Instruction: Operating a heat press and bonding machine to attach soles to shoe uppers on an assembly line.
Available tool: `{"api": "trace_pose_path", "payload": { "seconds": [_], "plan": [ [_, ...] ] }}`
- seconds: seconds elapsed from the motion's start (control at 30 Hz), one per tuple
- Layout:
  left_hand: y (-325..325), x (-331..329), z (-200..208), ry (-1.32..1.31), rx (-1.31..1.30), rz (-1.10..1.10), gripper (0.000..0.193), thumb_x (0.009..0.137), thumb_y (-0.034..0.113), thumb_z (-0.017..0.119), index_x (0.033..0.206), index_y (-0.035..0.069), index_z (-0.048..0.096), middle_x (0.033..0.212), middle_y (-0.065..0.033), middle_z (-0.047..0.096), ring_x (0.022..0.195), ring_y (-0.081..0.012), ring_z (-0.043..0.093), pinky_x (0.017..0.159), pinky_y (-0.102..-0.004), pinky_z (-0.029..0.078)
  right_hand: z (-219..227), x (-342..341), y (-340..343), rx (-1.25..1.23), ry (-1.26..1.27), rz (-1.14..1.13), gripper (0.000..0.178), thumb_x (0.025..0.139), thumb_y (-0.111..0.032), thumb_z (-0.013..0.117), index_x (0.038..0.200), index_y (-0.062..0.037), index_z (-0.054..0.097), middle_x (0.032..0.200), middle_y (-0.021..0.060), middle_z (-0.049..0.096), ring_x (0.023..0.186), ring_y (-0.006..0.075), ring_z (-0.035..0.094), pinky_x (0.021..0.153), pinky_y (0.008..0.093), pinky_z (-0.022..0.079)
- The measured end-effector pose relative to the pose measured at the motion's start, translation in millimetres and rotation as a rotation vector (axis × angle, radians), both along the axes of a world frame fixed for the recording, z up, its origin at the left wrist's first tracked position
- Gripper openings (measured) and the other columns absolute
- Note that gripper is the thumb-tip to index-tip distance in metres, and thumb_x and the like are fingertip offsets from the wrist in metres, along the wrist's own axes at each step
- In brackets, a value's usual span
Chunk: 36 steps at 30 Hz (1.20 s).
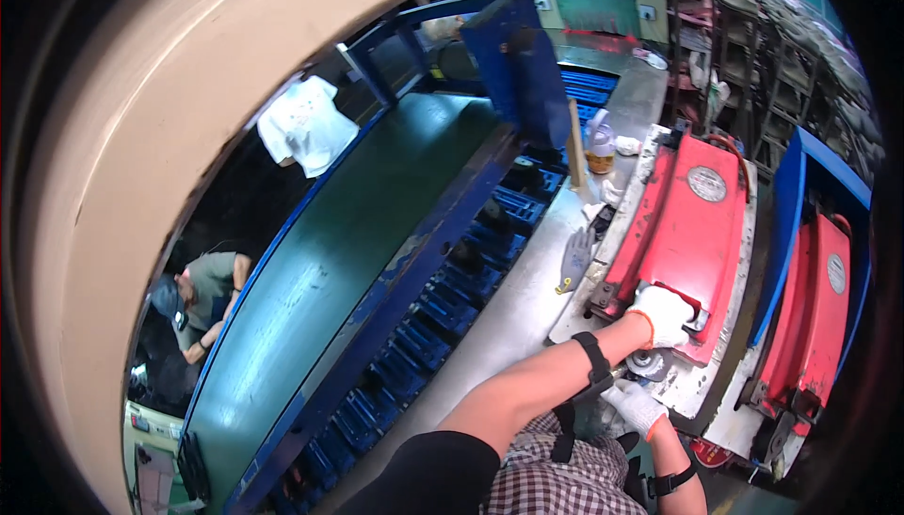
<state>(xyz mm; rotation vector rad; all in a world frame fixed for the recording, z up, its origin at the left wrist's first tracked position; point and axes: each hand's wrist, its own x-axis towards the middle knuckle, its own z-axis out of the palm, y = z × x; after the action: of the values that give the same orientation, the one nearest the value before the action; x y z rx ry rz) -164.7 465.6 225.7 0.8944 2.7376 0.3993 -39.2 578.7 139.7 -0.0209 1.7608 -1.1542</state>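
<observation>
My left hand (664,315), in a white knit glove with an orange cuff, is closed at the front end of a long red machine cover (695,223). Its fingertips are hidden, beside a dark slot and a metal fitting. The cover is mounted on a worn white base (685,389). Below that hand is a round grey metal part (648,362). My right hand (638,409), gloved alike, is lower and closer to my body, its fingers drawn together near the round part. What they hold, if anything, cannot be made out.
A second red machine (821,308) with a blue guard stands at right. On the metal ledge lie a grey glove (575,256) and a bottle (600,143). A green conveyor belt (348,223) runs along the left; another person (209,294) is beyond it. Loaded racks (753,35) fill the back right.
</observation>
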Motion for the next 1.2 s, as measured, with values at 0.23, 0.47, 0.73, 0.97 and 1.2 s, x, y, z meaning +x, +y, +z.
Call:
{"api": "trace_pose_path", "payload": {
  "seconds": [0.23,0.47,0.73,0.97,1.2],
  "plan": [
    [-5,-14,94,0.193,0.031,0.002,0.037,0.092,0.045,0.063,0.106,0.013,0.075,0.106,-0.0169,0.077,0.096,-0.0392,0.076,0.085,-0.0507,0.060,39,14,74,-0.119,0.151,-0.351,0.053,0.107,-0.060,0.060,0.124,-0.0107,0.065,0.080,-0.0001,0.066,0.064,0.0093,0.061,0.056,0.0265,0.050],
    [-10,-52,172,0.637,0.405,-0.235,0.060,0.081,0.010,0.081,0.139,0.006,0.067,0.126,-0.0179,0.073,0.115,-0.0382,0.069,0.105,-0.0481,0.052,45,-1,76,-0.038,0.622,-0.659,0.050,0.100,-0.044,0.063,0.122,-0.0003,0.073,0.115,0.0203,0.074,0.111,0.0307,0.070,0.099,0.0431,0.054],
    [-53,-77,164,0.809,0.449,-0.054,0.077,0.085,0.013,0.072,0.159,0.005,0.051,0.167,-0.0223,0.045,0.148,-0.0414,0.049,0.124,-0.0481,0.037,60,-38,97,0.183,0.718,-0.783,0.062,0.104,-0.049,0.057,0.151,-0.0087,0.055,0.146,0.0221,0.064,0.135,0.0378,0.061,0.118,0.0449,0.045],
    [-74,-21,93,1.060,0.228,0.050,0.076,0.091,0.034,0.082,0.156,0.006,0.054,0.166,-0.0221,0.046,0.152,-0.0472,0.042,0.126,-0.0616,0.027,23,-71,100,0.413,0.730,-0.540,0.052,0.092,-0.045,0.066,0.116,0.0005,0.075,0.127,0.0294,0.069,0.122,0.0423,0.066,0.105,0.0509,0.052],
    [-100,38,16,0.841,0.668,0.327,0.071,0.097,0.009,0.075,0.159,-0.004,0.043,0.162,-0.0216,0.047,0.150,-0.0367,0.046,0.129,-0.0492,0.029,-1,-150,12,0.551,0.857,-0.607,0.105,0.086,-0.049,0.083,0.167,-0.0063,0.030,0.156,0.0339,0.041,0.141,0.0536,0.047,0.113,0.0541,0.047]
  ]
}}
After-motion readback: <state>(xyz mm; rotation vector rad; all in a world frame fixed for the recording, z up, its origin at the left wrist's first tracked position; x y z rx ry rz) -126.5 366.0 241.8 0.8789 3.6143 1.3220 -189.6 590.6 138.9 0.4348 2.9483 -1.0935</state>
